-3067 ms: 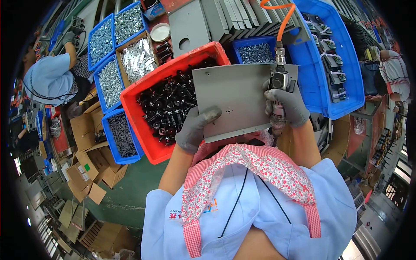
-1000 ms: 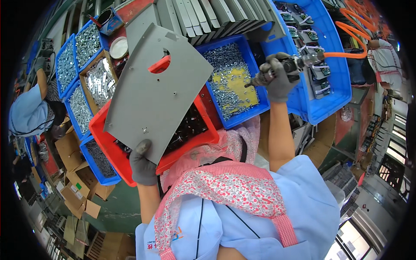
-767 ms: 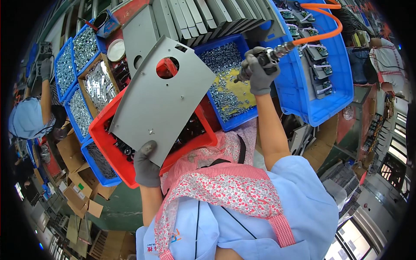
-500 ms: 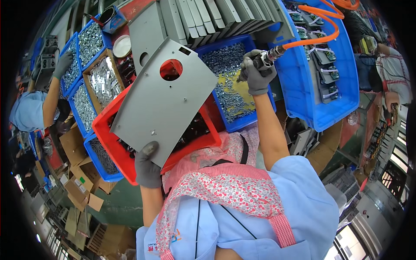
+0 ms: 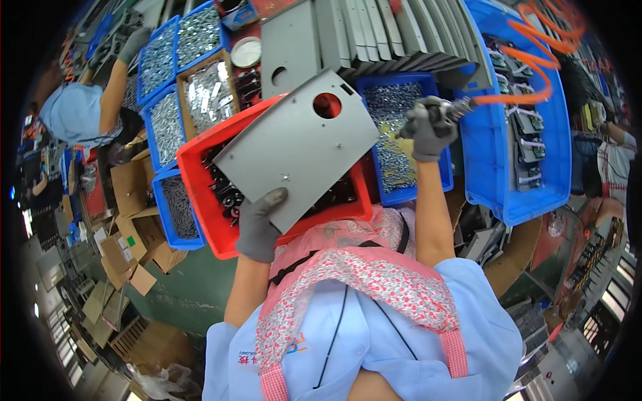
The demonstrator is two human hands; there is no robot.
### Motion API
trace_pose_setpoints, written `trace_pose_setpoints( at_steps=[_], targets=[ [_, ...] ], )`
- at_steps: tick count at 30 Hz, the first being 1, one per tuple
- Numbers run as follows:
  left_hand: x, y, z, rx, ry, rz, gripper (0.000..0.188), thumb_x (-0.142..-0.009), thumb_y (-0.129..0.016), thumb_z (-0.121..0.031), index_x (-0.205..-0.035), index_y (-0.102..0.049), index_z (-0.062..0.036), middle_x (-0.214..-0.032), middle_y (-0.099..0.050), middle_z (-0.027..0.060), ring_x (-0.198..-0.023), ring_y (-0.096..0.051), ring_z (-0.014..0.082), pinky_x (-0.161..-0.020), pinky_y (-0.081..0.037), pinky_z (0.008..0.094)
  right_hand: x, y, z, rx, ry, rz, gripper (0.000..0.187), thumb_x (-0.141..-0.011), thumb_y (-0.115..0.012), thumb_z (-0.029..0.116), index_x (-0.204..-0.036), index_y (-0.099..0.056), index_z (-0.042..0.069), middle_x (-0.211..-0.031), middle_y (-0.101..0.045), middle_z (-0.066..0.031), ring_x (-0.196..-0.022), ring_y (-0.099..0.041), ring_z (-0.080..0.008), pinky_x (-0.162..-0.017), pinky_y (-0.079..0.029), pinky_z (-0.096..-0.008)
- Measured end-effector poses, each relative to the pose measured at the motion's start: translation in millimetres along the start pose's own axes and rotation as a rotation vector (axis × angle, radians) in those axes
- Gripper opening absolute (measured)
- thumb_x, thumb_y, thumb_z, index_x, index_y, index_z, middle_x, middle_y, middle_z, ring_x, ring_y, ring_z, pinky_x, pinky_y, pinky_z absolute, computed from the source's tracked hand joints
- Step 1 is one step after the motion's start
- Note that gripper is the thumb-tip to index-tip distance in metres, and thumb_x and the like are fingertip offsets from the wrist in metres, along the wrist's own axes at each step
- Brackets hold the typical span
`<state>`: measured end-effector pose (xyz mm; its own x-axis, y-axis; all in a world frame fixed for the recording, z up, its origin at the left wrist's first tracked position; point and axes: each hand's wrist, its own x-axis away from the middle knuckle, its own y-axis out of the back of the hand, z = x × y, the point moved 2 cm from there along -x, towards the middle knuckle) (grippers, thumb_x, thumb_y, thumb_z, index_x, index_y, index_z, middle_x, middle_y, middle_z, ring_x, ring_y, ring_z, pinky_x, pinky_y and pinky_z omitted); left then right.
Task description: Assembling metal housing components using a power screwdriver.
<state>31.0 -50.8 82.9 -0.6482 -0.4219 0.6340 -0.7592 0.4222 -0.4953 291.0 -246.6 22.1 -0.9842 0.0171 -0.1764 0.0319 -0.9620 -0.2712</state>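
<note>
My gloved left hand (image 5: 261, 224) grips the lower edge of a grey sheet-metal panel (image 5: 294, 147), thumb on its upper face. The panel has a large round hole, a small rectangular slot and several studs. It lies tilted across a red bin (image 5: 214, 230) of black parts. In my gloved right hand (image 5: 431, 130) is a pneumatic screwdriver (image 5: 441, 112), fed by an orange coiled hose (image 5: 511, 98). The tool is over a blue bin (image 5: 396, 197) of small metal fasteners, some lying on a yellow patch. My fingers partly cover the tool, and its tip is blurred.
Grey bent panels (image 5: 394, 33) stand in a row at the back. A blue crate (image 5: 488, 194) with circuit-board assemblies is at right. Small blue bins (image 5: 167, 127) and a cardboard box (image 5: 211, 90) of metal parts line the left. A co-worker (image 5: 80, 110) works at far left.
The view has shifted, so the whole bench appears farther right. My left hand still holds the panel, now turned slightly flatter. My right hand keeps the screwdriver over the fastener bin.
</note>
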Motion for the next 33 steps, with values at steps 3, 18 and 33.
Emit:
trace_pose_setpoints(
  at_steps=[3,18,33],
  targets=[
    [3.1,-0.3,1.7,-0.060,-0.080,-0.017,0.047,-0.076,-0.060,0.006,-0.121,-0.048,0.0065,-0.111,-0.060,0.0161,-0.097,-0.063,0.0274,-0.084,-0.055,0.0387,3.2,-4.5,49.9,-0.157,-0.149,-0.041,0.021,-0.074,-0.055,-0.009,-0.094,-0.057,-0.001,-0.074,-0.061,-0.0110,-0.056,-0.057,-0.0142,-0.050,-0.049,-0.0261],
    [19.8,-51.6,26.9,-0.219,0.112,0.101,0.042,-0.073,-0.064,0.001,-0.112,-0.052,0.0078,-0.099,-0.062,0.0176,-0.081,-0.066,0.0282,-0.067,-0.059,0.0372,84.3,-65.8,170.6,-0.624,-0.145,0.406,0.027,-0.078,-0.050,-0.008,-0.104,-0.050,-0.001,-0.080,-0.058,-0.0180,-0.057,-0.056,-0.0192,-0.048,-0.049,-0.0332],
    [34.2,-72.4,41.2,-0.449,0.008,0.277,0.042,-0.067,-0.066,-0.009,-0.107,-0.061,0.0019,-0.096,-0.064,0.0091,-0.083,-0.062,0.0205,-0.075,-0.051,0.0325,103.3,-19.2,184.7,-0.173,-0.168,0.346,0.021,-0.073,-0.064,-0.005,-0.092,-0.060,0.002,-0.084,-0.061,-0.0039,-0.074,-0.060,-0.0103,-0.064,-0.050,-0.0261]
  ],
)
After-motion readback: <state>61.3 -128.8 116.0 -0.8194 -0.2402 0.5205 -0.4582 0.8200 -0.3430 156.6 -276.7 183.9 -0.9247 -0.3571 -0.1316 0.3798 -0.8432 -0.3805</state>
